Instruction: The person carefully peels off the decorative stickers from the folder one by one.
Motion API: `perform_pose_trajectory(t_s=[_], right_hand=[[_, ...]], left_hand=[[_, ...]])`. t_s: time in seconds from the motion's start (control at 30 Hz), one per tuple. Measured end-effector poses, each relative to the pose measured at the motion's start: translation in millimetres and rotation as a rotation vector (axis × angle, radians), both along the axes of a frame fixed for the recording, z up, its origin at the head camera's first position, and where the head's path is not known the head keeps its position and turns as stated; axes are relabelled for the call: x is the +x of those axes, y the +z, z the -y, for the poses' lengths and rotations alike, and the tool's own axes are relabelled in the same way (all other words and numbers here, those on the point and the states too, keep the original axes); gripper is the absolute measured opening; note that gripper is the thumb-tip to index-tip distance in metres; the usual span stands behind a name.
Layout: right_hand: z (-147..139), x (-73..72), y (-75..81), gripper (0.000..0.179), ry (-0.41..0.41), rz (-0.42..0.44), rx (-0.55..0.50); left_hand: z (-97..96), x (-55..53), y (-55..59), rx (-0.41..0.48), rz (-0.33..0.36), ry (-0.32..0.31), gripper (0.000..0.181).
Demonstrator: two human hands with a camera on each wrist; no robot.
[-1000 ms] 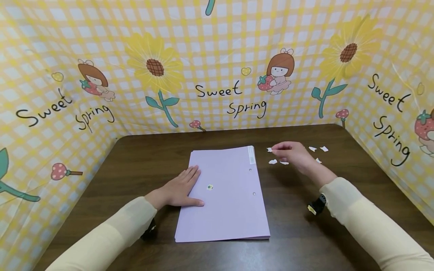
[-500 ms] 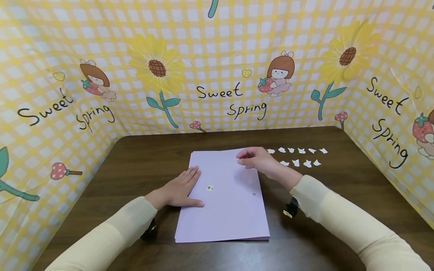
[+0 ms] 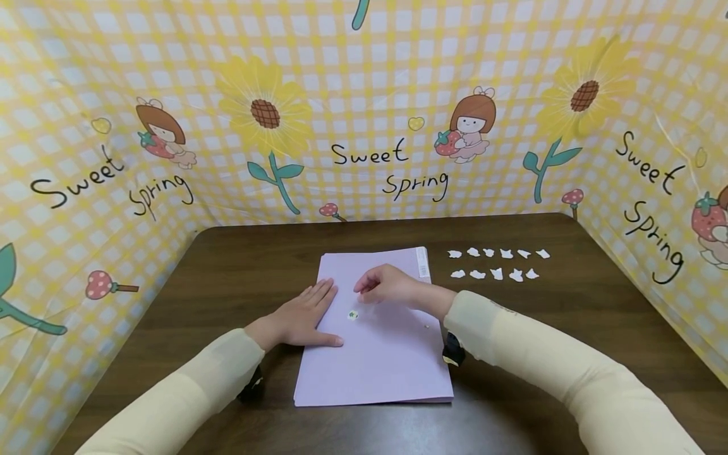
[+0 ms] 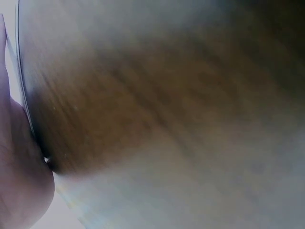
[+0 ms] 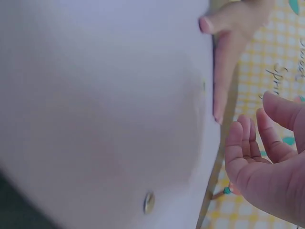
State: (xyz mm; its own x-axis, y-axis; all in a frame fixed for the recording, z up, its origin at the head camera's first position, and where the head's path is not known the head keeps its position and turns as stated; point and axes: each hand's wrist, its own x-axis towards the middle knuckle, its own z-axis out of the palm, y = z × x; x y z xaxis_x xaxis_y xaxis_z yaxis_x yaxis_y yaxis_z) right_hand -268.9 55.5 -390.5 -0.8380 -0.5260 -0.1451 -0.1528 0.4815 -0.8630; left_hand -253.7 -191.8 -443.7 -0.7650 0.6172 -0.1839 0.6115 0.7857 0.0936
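A pale purple folder (image 3: 375, 370) lies on the table, with a white label on its upper right corner. My left hand (image 3: 294, 317) rests flat across the folder's left edge, thumb spread. Just above the folder's middle hovers my right hand (image 3: 392, 284), its fingers loosely bent. The right wrist view shows a gap between thumb and fingers of that hand (image 5: 267, 157), with nothing visible in it. Close below its fingertips, a small green and yellow printed piece (image 3: 353, 315) lies on the folder. In the left wrist view only part of the left hand (image 4: 21, 176) appears.
Several small, irregular white pieces (image 3: 497, 273) lie in two rows on the dark wooden table (image 3: 227, 253), right of the folder. Metal rivets (image 5: 149, 202) sit near the folder's right side. A yellow checked cloth (image 3: 364, 95) hangs around the table's back and sides.
My right hand has moved left from the white pieces to over the folder, beside the printed piece. The left hand has stayed in place.
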Motion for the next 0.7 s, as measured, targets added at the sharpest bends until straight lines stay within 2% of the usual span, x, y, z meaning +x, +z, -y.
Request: perform_pose_trajectory(t_s=[0.23,0.7], right_hand=[[19.1,-0.2,-8.2,0.017,0.098,-0.065,0.083],[27.3,-1.2,-19.0,0.018,0.183,-0.194,0.227]], left_hand=[[1.0,1.1,4.0,0.017,-0.005,-0.011,0.118],[1.5,0.8,2.1,0.011,-0.003,-0.021,0.117]])
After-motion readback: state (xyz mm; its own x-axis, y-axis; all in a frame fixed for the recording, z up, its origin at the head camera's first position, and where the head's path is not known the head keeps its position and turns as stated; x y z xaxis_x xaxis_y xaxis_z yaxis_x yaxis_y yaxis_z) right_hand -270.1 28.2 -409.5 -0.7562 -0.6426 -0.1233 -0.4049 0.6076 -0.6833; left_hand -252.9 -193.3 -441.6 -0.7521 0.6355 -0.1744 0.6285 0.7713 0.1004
